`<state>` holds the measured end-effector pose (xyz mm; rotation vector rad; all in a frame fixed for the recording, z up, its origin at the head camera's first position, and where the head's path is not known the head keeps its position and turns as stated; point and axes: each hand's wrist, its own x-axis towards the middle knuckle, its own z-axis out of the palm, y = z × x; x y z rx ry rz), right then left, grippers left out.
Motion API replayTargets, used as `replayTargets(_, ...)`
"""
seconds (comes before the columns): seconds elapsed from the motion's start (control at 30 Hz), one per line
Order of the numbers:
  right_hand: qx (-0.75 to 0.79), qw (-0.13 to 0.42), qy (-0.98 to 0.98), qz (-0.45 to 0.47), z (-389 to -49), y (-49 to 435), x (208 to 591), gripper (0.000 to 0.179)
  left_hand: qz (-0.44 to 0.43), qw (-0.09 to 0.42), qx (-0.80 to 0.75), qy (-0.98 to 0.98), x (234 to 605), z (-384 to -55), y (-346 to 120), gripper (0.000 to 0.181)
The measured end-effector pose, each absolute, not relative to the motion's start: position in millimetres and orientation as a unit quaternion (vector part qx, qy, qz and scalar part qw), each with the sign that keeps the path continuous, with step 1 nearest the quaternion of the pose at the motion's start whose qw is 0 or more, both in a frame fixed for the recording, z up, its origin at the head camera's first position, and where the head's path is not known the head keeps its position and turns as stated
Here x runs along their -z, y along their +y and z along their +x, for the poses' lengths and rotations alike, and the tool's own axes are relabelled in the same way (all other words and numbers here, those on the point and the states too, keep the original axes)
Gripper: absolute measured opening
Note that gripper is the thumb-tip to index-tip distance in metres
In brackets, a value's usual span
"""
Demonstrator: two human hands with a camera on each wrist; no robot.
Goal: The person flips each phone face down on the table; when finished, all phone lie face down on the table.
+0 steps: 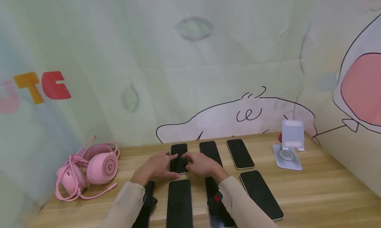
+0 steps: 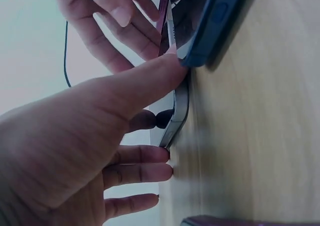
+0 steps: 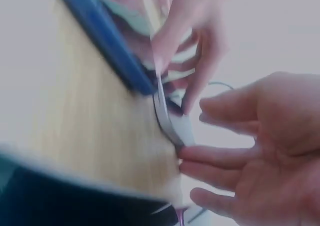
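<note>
A black-screened phone (image 1: 179,160) lies on the wooden table between both hands, in the row nearest the backdrop. My left hand (image 1: 157,166) is at its left side, with the index finger over the screen. In the left wrist view, the left thumb (image 2: 145,81) reaches to the phone's near edge and the other fingers are loosely extended by its side. From the right comes my right hand (image 1: 203,164), its index finger reaching over the screen. In the right wrist view, the right fingertips (image 3: 187,158) are at the phone's edge, with the thumb held apart.
Several more phones lie around, including a dark one (image 1: 179,205) in front and another (image 1: 240,154) at the back right. Pink headphones (image 1: 101,168) with a coiled cable sit at the left. A pale folding stand (image 1: 293,135) is at the right. A printed cloth (image 1: 190,72) hangs behind.
</note>
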<state>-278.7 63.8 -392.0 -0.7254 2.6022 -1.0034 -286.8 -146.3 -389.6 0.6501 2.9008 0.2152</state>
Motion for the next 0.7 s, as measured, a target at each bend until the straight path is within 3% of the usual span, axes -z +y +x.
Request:
replayTargets(0.33, 0.485, 0.170, 0.845, -0.148, -275.5, 55.6, 384.8, 0.042, 0.204, 0.074, -0.099, 0.971, 386.6, -285.5, -150.1, 0.086)
replayTargets(0.7, 0.578, 0.161, 0.795, -0.086, -279.5, 61.5, 383.4, 0.048, 0.212, 0.086, -0.142, 0.963, 382.0, -287.7, -145.6, 0.089)
